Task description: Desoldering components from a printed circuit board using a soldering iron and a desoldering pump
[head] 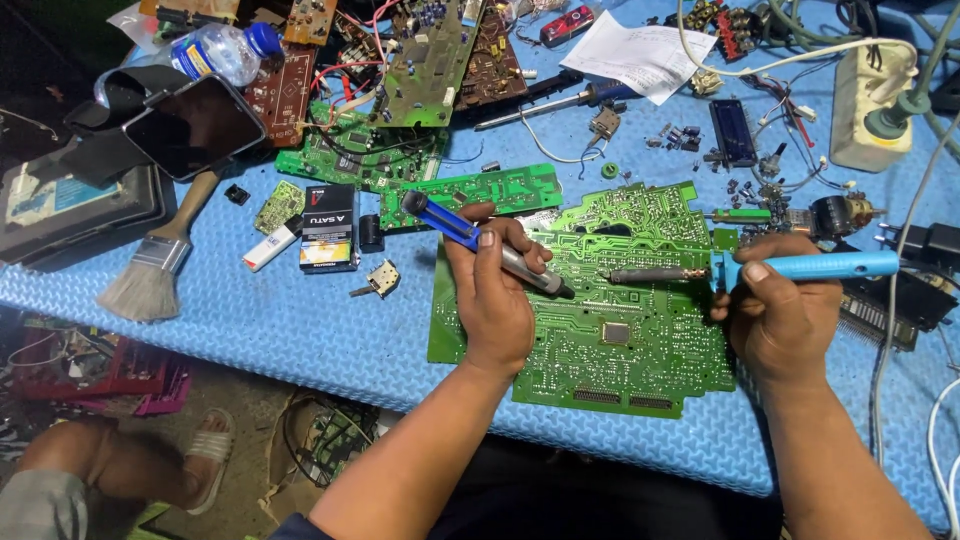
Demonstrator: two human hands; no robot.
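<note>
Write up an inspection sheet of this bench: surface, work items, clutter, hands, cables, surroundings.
Surface: blue foam mat covering the bench, crowded along the far side.
Work items: large green circuit board lying flat; blue soldering iron with its tip over the board; blue-handled desoldering pump angled down to the same spot.
Clutter: paintbrush, small carton, lighter, plastic bottle, spare boards, loose components, paper sheet.
Hands: left hand holds the pump; right hand grips the iron.
Cables: white cord running to a power strip; other leads at the right edge.
Surroundings: scrap on the floor, a sandalled foot at lower left.
</note>
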